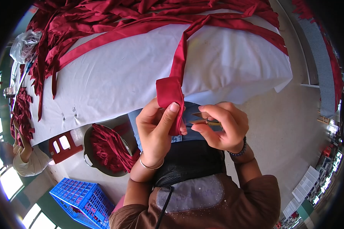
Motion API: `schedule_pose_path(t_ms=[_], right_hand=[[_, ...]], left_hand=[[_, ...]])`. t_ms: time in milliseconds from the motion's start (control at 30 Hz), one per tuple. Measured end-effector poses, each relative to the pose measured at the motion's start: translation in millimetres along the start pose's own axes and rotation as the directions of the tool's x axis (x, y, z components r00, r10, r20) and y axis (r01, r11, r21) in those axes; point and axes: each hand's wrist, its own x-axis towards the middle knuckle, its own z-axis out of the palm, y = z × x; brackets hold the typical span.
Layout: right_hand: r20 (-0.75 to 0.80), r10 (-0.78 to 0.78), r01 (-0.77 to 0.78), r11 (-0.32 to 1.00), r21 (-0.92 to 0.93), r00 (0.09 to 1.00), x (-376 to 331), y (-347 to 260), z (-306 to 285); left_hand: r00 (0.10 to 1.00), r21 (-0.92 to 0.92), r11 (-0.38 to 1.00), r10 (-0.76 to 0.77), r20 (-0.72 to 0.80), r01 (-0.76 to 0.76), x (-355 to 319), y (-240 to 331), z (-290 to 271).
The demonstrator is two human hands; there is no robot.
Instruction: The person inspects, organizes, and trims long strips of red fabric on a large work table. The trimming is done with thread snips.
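White cloth covers the worktop, whose far end is buried under a heap of dark red fabric strips. One red strip runs from that heap down over the near edge, and its folded end is pinched between thumb and fingers of the left hand, grip closed on it, just in front of the person's lap. Right beside it, the right hand is closed round small thread snips; only the blades and a bit of handle show, the rest hidden in the palm. Below the worktop a dark basin holds more red strips, with a blue crate cut off by the rim
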Motion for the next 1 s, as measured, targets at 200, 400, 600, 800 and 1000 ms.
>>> schedule_pose_path(t_ms=[200,400,600,800,1000], right_hand=[[0.029,0.053,-0.056,0.991,0.121,0.998,-11,3,12],[0.037,-0.001,-0.001,0.999,0.053,0.999,-14,3,18],[-0.039,-0.069,0.067,0.997,-0.038,0.997,-9,0,19],[-0.039,-0.082,0.080,0.995,-0.057,0.996,-9,-1,19],[-0.095,-0.041,0.036,0.997,-0.063,0.995,-11,-1,19]], left_hand=[[0.976,-0.307,0.926,-0.198,0.092,0.217,3,-1,4],[0.933,-0.468,0.808,-0.293,0.209,0.358,3,0,5],[0.922,-0.490,0.781,-0.311,0.232,0.387,1,-3,6],[0.921,-0.468,0.794,-0.309,0.239,0.388,1,-7,4],[0.959,-0.401,0.872,-0.251,0.128,0.282,-1,-9,4]])
